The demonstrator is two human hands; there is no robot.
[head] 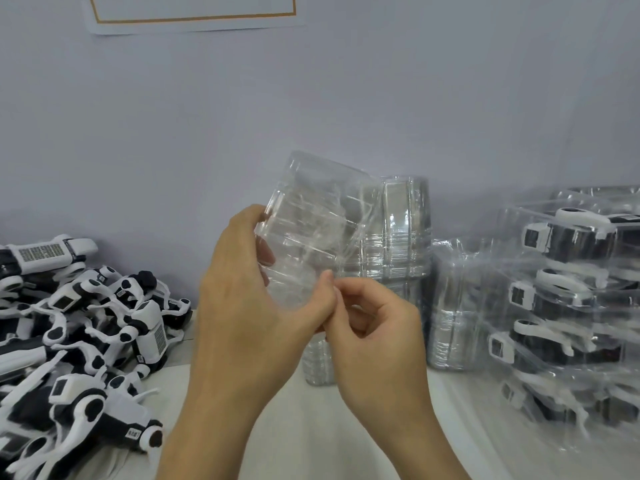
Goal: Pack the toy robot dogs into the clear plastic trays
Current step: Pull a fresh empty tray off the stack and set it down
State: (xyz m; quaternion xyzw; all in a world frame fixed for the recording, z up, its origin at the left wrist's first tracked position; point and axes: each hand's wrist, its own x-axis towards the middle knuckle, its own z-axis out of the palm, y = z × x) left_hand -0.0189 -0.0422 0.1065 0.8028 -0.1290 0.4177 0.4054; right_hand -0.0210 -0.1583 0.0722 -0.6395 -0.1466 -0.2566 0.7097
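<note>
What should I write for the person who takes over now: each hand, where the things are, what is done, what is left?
Left hand: holds one empty clear tray raised above the table.
Right hand: pinches the tray's lower edge.
Loose toy dogs: pile on the left.
Packed trays: stacked on the right.
Empty tray stack: centre, behind the hands.
Left: fill this tray, then the remaining pile.

The heap of loose dogs is cut off by the left and bottom edges. The packed trays are cut by the right edge, and their lowest rows are blurred behind glare. The lower corner of the held tray is covered by the left hand and right hand. The empty stack is partly hidden behind tray and hands. The wall sheet is cropped at the top.
</note>
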